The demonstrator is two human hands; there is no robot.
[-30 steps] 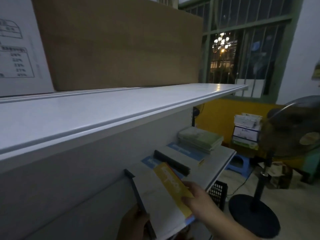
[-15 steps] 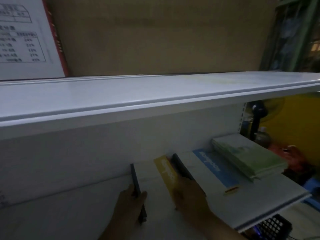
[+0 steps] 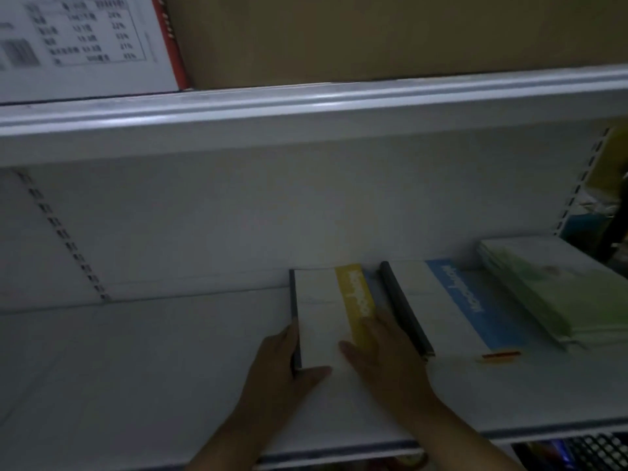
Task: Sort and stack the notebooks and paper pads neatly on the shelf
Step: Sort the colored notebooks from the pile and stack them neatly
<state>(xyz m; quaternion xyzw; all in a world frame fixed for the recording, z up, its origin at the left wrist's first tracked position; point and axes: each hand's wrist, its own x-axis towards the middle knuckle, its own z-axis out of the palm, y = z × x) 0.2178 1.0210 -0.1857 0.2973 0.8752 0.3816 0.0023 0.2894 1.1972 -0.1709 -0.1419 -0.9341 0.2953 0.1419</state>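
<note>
1. While the left hand clasps the near left corner of the yellow-banded notebook, keep that grasp light, so it steers rather than lifts.
2. The right hand lies flat and unclenched on the cover; press evenly and slide the notebook toward the back wall.
3. The notebook lies flat on the shelf, just left of the blue-banded notebook; square their dark spines parallel.
4. Leave the green pads at the far right alone.

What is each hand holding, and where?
Left hand grips the yellow-striped notebook at its near left corner; right hand rests flat on its cover.
</note>
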